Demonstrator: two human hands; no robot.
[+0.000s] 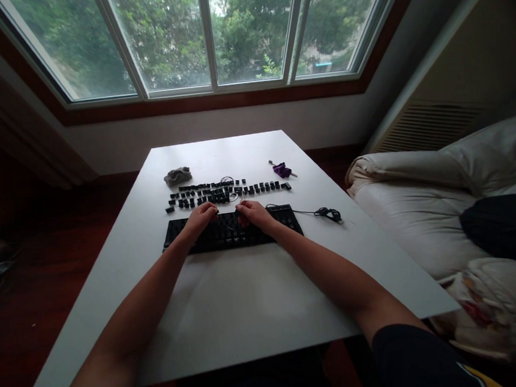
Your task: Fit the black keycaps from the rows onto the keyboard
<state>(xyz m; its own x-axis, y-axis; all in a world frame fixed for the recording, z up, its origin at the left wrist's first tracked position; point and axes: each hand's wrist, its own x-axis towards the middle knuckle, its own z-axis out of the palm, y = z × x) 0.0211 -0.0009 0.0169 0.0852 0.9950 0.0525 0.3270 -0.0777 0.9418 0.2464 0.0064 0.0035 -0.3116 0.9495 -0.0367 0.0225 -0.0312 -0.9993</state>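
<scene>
As far as the counter (231,304) shows, progress: a good many keycaps (228,191) are already off and laid out. I judge the pulling well along, though it is too dark to tell how many caps remain seated.
Cloth (177,176): a crumpled grey rag, upper left of the things, just beside the left end of the cap rows.
Left hand (201,215): rests on the top edge of the keyboard (226,237), left of its middle, fingers curled down. I cannot tell whether it pinches anything.
Keycaps: small and black, in loose rows just above the keyboard in the frame, with a stray one at the left end.
Keyboard: black, flat and low, at the centre of the frame, lying square across the counter under both hands.
Right hand (253,212): right of the keyboard's middle, fingers bent close together. What it grips, if anything, is too small to make out.
Purple tool (282,169): small, upper right of the caps and apart from them.
Cable (327,213): black, trailing right from the keyboard into a small coiled bundle.
</scene>
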